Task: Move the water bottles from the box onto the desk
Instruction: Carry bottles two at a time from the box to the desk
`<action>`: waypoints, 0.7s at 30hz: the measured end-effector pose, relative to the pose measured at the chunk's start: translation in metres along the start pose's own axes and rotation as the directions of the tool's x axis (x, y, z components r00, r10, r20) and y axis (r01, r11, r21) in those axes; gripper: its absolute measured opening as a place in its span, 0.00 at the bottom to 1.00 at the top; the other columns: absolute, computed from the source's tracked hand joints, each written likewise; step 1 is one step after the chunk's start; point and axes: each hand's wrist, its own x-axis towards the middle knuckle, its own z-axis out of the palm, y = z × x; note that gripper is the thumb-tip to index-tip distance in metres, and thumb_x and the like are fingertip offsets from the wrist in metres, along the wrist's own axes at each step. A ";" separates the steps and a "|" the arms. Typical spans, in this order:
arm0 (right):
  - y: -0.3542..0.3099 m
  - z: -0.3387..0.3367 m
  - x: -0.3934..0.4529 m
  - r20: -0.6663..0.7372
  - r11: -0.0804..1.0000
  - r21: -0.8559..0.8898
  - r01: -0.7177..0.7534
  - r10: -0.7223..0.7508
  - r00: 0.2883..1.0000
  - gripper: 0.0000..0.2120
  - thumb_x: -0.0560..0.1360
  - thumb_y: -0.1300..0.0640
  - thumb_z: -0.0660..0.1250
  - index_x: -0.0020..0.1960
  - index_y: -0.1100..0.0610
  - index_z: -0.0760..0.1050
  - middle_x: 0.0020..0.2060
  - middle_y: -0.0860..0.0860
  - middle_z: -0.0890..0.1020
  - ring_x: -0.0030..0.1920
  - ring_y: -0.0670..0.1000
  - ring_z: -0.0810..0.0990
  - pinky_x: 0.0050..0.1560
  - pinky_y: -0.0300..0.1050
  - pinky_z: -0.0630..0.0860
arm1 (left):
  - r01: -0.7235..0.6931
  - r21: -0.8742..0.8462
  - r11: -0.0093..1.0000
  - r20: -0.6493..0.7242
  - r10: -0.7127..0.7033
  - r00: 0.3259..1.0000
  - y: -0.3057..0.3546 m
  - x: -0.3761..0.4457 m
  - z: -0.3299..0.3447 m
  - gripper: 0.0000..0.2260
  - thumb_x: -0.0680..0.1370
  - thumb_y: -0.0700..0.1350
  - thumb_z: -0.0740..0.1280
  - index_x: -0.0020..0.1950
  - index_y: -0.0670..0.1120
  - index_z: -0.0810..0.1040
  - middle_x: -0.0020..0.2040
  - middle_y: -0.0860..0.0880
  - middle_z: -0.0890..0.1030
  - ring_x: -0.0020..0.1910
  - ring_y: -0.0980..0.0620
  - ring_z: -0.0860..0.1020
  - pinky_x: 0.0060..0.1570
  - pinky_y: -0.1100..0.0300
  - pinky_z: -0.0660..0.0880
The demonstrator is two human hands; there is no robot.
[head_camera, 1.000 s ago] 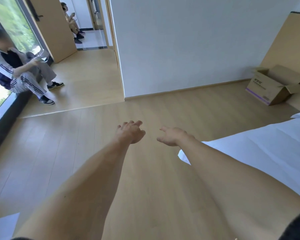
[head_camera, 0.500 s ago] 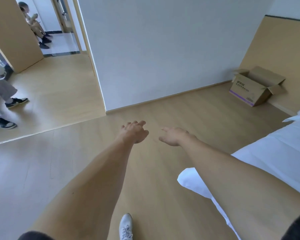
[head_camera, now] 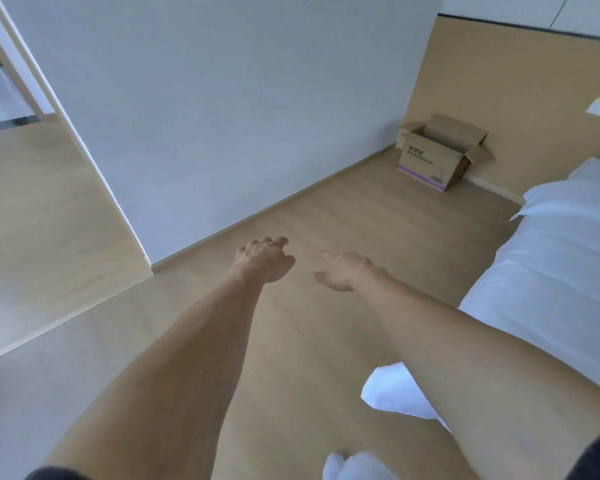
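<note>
Left hand (head_camera: pixel 264 259) loosely curled, right hand (head_camera: pixel 343 270) relaxed, both hold nothing | box (head_camera: pixel 437 152) open, far right by wall; bottles not visible | step: approach | next: you reach into box, grip one bottle

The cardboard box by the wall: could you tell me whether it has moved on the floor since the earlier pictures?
No. The cardboard box sits against the tan wall panel as before; only the view swung.

Cardboard box (head_camera: pixel 440 152): brown, purple stripe along bottom edge, dark print on side. Floor (head_camera: pixel 291 341): light wood planks. Wall (head_camera: pixel 222 98): white. Bedsheet (head_camera: pixel 551 258): white. Shoe (head_camera: pixel 354 467): white. Headboard panel (head_camera: pixel 516 81): tan w/ black top trim.
</note>
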 end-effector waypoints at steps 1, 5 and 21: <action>0.002 -0.005 0.011 0.002 1.000 -0.001 -0.012 0.012 1.000 0.28 0.81 0.41 0.55 0.78 0.47 0.57 0.73 0.54 0.70 0.72 0.58 0.68 0.67 0.52 0.66 | -0.018 0.001 1.000 0.007 0.018 1.000 0.002 0.014 -0.003 0.26 0.81 0.55 0.56 0.79 0.57 0.59 0.76 0.49 0.67 0.75 0.44 0.63 0.71 0.48 0.61; 0.015 -0.024 0.061 -0.022 0.999 0.001 -0.050 0.050 0.999 0.27 0.81 0.41 0.55 0.77 0.49 0.59 0.73 0.54 0.70 0.71 0.58 0.69 0.67 0.53 0.67 | -0.079 0.019 0.997 0.012 0.079 0.997 0.018 0.073 -0.014 0.26 0.81 0.55 0.56 0.79 0.58 0.59 0.76 0.49 0.67 0.75 0.44 0.63 0.71 0.48 0.60; 0.118 -0.144 0.298 -0.037 0.987 0.112 -0.117 0.122 0.992 0.28 0.81 0.40 0.56 0.78 0.47 0.59 0.72 0.55 0.70 0.72 0.58 0.69 0.69 0.54 0.68 | -0.130 0.082 0.988 0.057 0.126 0.990 0.092 0.352 -0.077 0.27 0.80 0.57 0.56 0.79 0.59 0.58 0.77 0.50 0.66 0.76 0.44 0.62 0.71 0.47 0.60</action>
